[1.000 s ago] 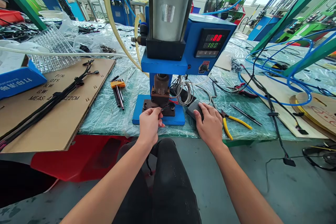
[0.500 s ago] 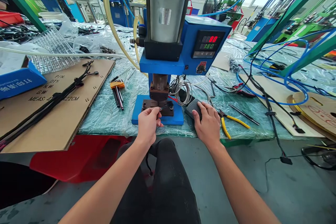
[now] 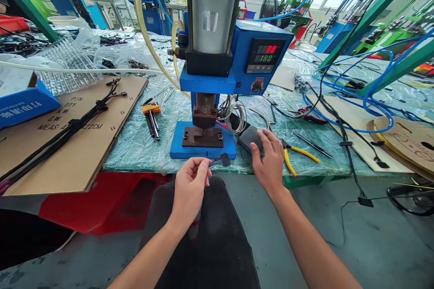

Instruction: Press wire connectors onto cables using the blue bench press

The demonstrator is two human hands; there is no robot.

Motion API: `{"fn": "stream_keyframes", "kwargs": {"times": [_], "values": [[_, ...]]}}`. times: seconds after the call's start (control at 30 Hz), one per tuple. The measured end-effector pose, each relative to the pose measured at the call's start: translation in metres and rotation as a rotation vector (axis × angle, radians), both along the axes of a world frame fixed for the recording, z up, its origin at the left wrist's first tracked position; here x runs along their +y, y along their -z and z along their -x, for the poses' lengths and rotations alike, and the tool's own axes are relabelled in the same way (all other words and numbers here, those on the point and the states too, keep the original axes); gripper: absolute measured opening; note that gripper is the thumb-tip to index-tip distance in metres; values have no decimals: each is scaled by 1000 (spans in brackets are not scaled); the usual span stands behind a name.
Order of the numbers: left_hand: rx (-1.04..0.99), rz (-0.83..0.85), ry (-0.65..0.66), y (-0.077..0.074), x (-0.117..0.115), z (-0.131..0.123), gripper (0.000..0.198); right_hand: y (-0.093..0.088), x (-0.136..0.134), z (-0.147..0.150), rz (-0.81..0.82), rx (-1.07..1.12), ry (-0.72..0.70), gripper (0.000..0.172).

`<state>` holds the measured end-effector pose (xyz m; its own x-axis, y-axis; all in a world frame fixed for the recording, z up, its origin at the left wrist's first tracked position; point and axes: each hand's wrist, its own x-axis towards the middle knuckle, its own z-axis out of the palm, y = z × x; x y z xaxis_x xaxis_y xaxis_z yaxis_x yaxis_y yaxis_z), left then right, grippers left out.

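Observation:
Pinched in my left hand [image 3: 191, 183] is a thin wire harness, its black connector [image 3: 225, 159] sticking out to the right at the table's front edge. Just beyond it stands a blue bench press [image 3: 208, 83] with a dark metal die block [image 3: 202, 137] on its base; a gap shows between the upper tool and the die. My right hand [image 3: 269, 160] is open, fingers spread, at the front of a grey ribbed pedal [image 3: 251, 139]. Whether its fingertips touch the pedal I cannot tell.
Yellow-handled pliers [image 3: 303, 153] and a black pen-like tool [image 3: 312, 145] lie right of my right hand. Left are an orange-banded tool bundle [image 3: 151, 109] and cardboard [image 3: 68, 153] carrying black cables [image 3: 77, 123]. Blue air hose [image 3: 366, 104] coils at right.
My left hand has drawn the wire harness back from the die toward me. My right hand has lifted or slid slightly off the pedal, its fingers more spread.

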<state>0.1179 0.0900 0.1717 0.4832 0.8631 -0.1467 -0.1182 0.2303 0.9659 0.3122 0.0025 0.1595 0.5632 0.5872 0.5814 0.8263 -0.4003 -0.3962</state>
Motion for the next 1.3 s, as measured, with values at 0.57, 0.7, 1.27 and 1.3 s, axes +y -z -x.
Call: {"fn": "stream_keyframes", "kwargs": {"times": [0.57,0.7,1.27,1.3], "values": [[25,0,161,-1,-28,40,24,-55,-13,101,125,880,-449,21],[-24,83,168,-3,-26,44,23,-56,-11,103,125,882,-452,22],[44,10,196,-1,-28,43,23,-63,-5,91,284,974,-588,24],[52,0,207,0,-28,44,23,-66,-4,89,306,982,-619,23]]}}
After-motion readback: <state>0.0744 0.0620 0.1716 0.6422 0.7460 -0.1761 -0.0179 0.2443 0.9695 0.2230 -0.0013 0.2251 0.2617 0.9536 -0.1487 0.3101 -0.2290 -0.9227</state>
